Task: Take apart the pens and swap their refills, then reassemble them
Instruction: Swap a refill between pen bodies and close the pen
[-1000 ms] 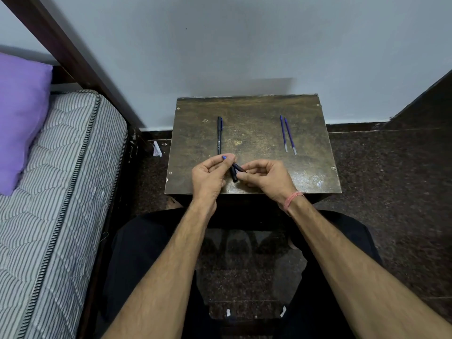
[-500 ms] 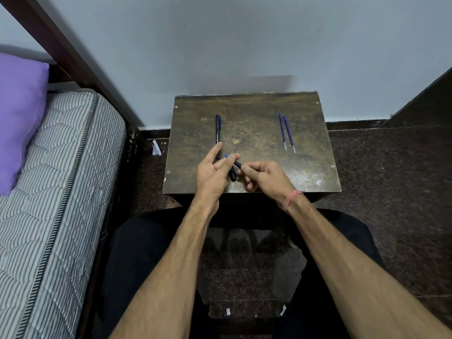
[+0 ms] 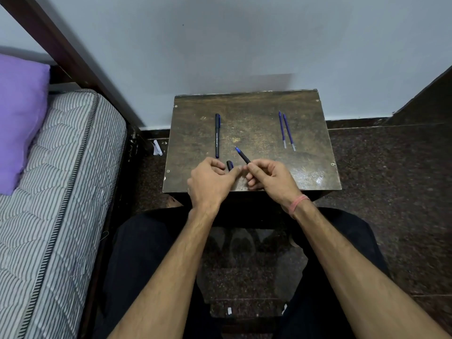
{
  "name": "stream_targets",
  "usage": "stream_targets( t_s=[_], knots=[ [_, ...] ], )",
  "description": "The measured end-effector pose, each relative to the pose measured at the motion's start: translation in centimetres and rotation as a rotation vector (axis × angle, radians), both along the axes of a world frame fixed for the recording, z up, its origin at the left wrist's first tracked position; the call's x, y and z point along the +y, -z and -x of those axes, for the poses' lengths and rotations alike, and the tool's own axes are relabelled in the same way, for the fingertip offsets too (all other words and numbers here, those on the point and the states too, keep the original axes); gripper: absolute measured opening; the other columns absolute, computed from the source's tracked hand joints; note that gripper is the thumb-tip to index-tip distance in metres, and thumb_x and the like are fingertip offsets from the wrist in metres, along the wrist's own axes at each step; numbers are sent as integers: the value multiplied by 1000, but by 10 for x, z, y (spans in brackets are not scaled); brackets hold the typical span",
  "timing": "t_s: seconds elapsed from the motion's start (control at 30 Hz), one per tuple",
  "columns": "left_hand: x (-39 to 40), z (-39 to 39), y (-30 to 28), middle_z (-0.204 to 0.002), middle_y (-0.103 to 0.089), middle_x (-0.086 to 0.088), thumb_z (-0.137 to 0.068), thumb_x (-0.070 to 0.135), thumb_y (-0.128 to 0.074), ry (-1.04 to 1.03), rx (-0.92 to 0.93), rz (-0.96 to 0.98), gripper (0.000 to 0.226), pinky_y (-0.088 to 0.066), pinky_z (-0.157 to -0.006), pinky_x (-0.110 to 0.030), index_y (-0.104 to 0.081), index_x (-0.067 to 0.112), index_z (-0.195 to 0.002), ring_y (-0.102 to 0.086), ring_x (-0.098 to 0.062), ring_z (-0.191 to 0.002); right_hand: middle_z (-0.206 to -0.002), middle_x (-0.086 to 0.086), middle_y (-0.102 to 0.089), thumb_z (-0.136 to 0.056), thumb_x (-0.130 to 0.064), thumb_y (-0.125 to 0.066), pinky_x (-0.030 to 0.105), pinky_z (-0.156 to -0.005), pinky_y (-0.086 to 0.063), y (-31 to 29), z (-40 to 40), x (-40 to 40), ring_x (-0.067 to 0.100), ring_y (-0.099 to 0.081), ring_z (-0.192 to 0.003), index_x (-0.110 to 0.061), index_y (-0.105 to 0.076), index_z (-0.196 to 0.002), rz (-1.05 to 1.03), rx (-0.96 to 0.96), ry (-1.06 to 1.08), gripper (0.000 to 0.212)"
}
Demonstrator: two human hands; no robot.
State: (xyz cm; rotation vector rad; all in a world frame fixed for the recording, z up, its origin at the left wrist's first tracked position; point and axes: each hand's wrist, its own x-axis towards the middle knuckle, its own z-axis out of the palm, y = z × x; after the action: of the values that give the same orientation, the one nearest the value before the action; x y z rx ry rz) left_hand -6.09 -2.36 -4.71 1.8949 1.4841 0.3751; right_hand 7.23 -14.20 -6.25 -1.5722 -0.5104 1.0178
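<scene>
On the small dark wooden table a capped black pen lies at the left. Two blue refills lie side by side at the right. My right hand holds an uncapped black pen body, its blue tip pointing up and to the left. My left hand pinches a short black cap just left of that pen body. Both hands hover over the table's near edge, almost touching.
A striped mattress with a purple pillow lies at the left beside a dark bed frame. A pale wall stands behind the table. My dark-trousered knees sit under the near edge, on a dark speckled floor.
The cap and the pen body, held crossed together before, have come apart. My right hand has drawn the body to the right, and the left hand keeps the cap.
</scene>
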Motion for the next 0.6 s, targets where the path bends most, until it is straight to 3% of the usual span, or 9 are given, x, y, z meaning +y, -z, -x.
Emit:
stream_targets(
  t_s=[0.1, 0.2, 0.3, 0.4, 0.5, 0.6],
  knots=[
    [-1, -8, -8, -77, -75, 19, -78, 69, -87, 71, 137, -48, 42, -52, -78, -31, -72, 32, -88, -74, -11, -87, -87, 9, -75, -111, -12, -66, 24, -75, -67, -2, 2, -2, 14, -71, -73, 4, -79, -114, -22, 24, 21, 21],
    [2, -11, -12, -75, -75, 19, -88, 61, -82, 56, 117, 24, 32, -52, -80, -32, -75, 31, -85, -74, -13, -87, -92, 17, -76, -108, -6, -68, 22, -76, -66, -3, 6, -6, 20, -71, -78, 11, -75, -121, -49, 32, 61, 23],
    [10, -13, -15, -69, -74, 16, -101, 47, -78, -116, -378, 438, 28, -54, -63, -29, -80, 23, -89, -67, -8, -68, -103, 35, -77, -104, -6, -73, 31, -86, -68, -3, 8, -10, 30, -72, -88, 8, -76, -124, -70, 19, 70, 24],
    [16, -16, -23, -79, -74, 10, -104, 26, -79, -351, -806, 760, 10, -47, -48, -20, -80, 19, -97, -55, -2, -62, -108, 35, -78, -101, -7, -78, 32, -86, -69, -4, 9, -14, 28, -75, -89, -2, -82, -118, -83, 7, 65, 18],
    [22, -18, -26, -84, -69, 5, -103, 18, -79, -406, -884, 782, 3, -46, -47, -17, -80, 21, -102, -52, -3, -65, -104, 26, -82, -100, -9, -81, 27, -83, -66, -4, 10, -14, 22, -79, -87, -15, -85, -111, -79, 10, 60, 13],
    [21, -21, -24, -84, -65, 5, -104, 17, -77, -381, -866, 767, 10, -45, -46, -17, -82, 22, -111, -50, -3, -64, -104, 24, -83, -100, -11, -81, 28, -84, -66, -3, 9, -14, 23, -79, -88, -14, -85, -113, -75, 5, 60, 14]
  ],
)
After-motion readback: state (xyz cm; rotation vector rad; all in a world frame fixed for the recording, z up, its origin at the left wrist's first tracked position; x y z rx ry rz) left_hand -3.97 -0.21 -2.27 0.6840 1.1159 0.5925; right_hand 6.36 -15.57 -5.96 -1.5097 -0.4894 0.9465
